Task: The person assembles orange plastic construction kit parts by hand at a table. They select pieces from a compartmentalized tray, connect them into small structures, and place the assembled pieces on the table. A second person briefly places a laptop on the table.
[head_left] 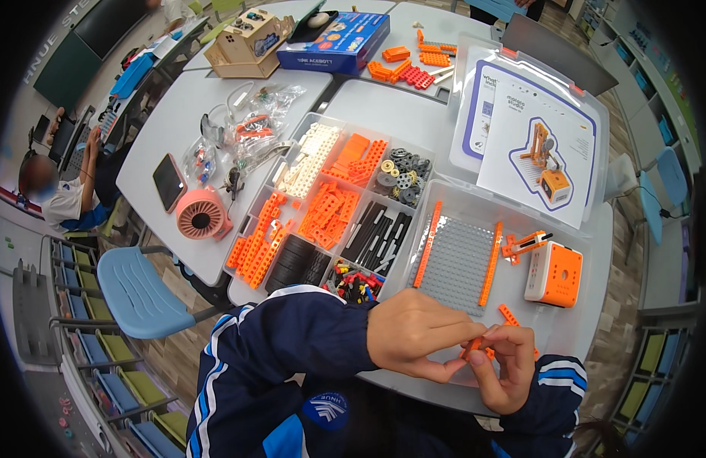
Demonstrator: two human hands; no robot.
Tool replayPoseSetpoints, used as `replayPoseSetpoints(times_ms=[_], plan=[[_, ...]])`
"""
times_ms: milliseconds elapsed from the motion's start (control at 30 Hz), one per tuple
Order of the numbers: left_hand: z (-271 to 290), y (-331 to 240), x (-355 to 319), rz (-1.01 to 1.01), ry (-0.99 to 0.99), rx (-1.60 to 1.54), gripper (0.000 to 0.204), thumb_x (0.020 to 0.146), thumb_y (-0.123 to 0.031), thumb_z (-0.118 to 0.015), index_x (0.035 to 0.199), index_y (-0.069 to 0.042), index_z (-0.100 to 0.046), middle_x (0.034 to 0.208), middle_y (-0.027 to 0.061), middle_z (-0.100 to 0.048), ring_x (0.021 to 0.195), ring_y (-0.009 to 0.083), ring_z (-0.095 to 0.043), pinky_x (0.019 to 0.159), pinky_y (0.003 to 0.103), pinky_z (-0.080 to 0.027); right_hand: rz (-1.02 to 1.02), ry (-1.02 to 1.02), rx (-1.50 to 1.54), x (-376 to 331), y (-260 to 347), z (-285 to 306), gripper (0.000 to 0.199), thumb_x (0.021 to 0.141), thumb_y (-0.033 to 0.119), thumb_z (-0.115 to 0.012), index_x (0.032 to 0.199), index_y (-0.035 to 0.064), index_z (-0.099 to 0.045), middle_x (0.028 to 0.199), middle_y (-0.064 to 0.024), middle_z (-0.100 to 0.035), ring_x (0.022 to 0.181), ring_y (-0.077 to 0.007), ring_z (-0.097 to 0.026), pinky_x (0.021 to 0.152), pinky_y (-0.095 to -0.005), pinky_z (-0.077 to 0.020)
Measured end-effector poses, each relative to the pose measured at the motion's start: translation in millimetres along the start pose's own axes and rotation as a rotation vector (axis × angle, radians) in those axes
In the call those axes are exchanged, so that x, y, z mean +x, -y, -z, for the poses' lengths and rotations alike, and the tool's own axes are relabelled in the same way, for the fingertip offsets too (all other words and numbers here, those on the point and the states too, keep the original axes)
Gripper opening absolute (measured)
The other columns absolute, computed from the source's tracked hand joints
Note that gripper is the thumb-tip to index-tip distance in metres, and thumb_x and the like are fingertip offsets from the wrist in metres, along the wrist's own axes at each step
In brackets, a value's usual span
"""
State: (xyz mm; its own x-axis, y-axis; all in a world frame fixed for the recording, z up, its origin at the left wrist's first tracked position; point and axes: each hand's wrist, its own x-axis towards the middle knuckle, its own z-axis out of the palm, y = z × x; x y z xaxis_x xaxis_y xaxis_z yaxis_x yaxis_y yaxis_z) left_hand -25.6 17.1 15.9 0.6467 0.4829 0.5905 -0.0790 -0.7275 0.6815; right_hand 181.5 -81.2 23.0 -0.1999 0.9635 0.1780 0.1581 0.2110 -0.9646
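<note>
My left hand (414, 330) reaches in from the left, thumb and fingers pinching a small orange building piece (475, 348). From the other side my right hand (507, 372) grips the same piece with bent fingers, hiding part of it. Both hands are over the near edge of a clear plastic tray (414, 269). In that tray lie a grey studded baseplate (453, 263) with orange beams (491, 263) along two sides, an orange-and-white block module (554, 275), a small orange-and-black assembly (524, 246) and a loose orange beam (508, 314) just beyond my right hand.
Left of the tray stands a sorting box (353, 190) of beams, gears, black rods and tyres. An instruction sheet (540, 145) rests on the clear lid. Farther left are a pink fan (202, 214), a phone (169, 183) and bagged wires (250, 130); a blue box (334, 44) stands behind.
</note>
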Motion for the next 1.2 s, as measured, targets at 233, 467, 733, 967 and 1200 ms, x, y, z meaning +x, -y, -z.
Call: replayPoseSetpoints(times_ms=[233, 467, 733, 967, 1200], plan=[[-0.6, 0.4, -2.1, -0.009, -0.002, 0.015, 0.044, 0.072, -0.012, -0.084, 0.111, 0.004, -0.071, 0.087, 0.0115, -0.073, 0.066, 0.0256, -0.070, 0.055, 0.031, -0.053, -0.007, 0.006, -0.064, -1.3, -2.6, 0.8, 0.034, 0.094, -0.006, -0.068, 0.121, -0.0027, -0.047, 0.091, -0.0157, -0.069, 0.085, -0.0187, -0.071, 0.079, -0.0291, -0.0557], [-3.2, 1.5, -3.6, -0.038, -0.034, 0.031, 0.047, 0.073, -0.015, -0.082, 0.115, 0.000, -0.066, 0.082, 0.0073, -0.069, 0.063, 0.0256, -0.068, 0.054, 0.035, -0.052, -0.024, 0.002, -0.027, -1.2, -2.4, 2.2, 0.033, 0.094, -0.005, -0.069, 0.120, -0.0024, -0.049, 0.090, -0.0156, -0.069, 0.084, -0.0188, -0.071, 0.079, -0.0292, -0.0561], [-3.0, 2.3, -5.2, -0.012, -0.029, 0.033, 0.043, 0.077, -0.013, -0.085, 0.114, 0.004, -0.071, 0.085, 0.0106, -0.073, 0.065, 0.0259, -0.070, 0.054, 0.032, -0.052, -0.021, 0.005, 0.018, -1.8, -5.2, 3.2, 0.029, 0.095, -0.005, -0.067, 0.120, -0.0022, -0.053, 0.096, -0.0163, -0.069, 0.086, -0.0188, -0.070, 0.080, -0.0298, -0.0563], [1.0, -5.7, 8.3, 0.056, 0.053, -0.005, 0.048, 0.081, -0.017, -0.084, 0.124, -0.002, -0.068, 0.085, 0.0097, -0.074, 0.070, 0.0261, -0.073, 0.060, 0.033, -0.057, -0.052, 0.018, -0.050, 1.9, 5.6, 10.0, 0.023, 0.098, 0.002, -0.067, 0.119, -0.0027, -0.059, 0.110, -0.0159, -0.071, 0.094, -0.0206, -0.073, 0.080, -0.0293, -0.0566], [1.5, -10.6, 11.6, 0.135, 0.131, -0.006, 0.044, 0.078, -0.015, -0.085, 0.119, -0.004, -0.071, 0.088, 0.0093, -0.075, 0.074, 0.0237, -0.075, 0.062, 0.031, -0.060, -0.101, 0.087, -0.045, 2.6, 9.7, 11.9, 0.021, 0.103, 0.010, -0.062, 0.121, -0.0004, -0.060, 0.117, -0.0158, -0.072, 0.105, -0.0177, -0.071, 0.089, -0.0281, -0.0546]])
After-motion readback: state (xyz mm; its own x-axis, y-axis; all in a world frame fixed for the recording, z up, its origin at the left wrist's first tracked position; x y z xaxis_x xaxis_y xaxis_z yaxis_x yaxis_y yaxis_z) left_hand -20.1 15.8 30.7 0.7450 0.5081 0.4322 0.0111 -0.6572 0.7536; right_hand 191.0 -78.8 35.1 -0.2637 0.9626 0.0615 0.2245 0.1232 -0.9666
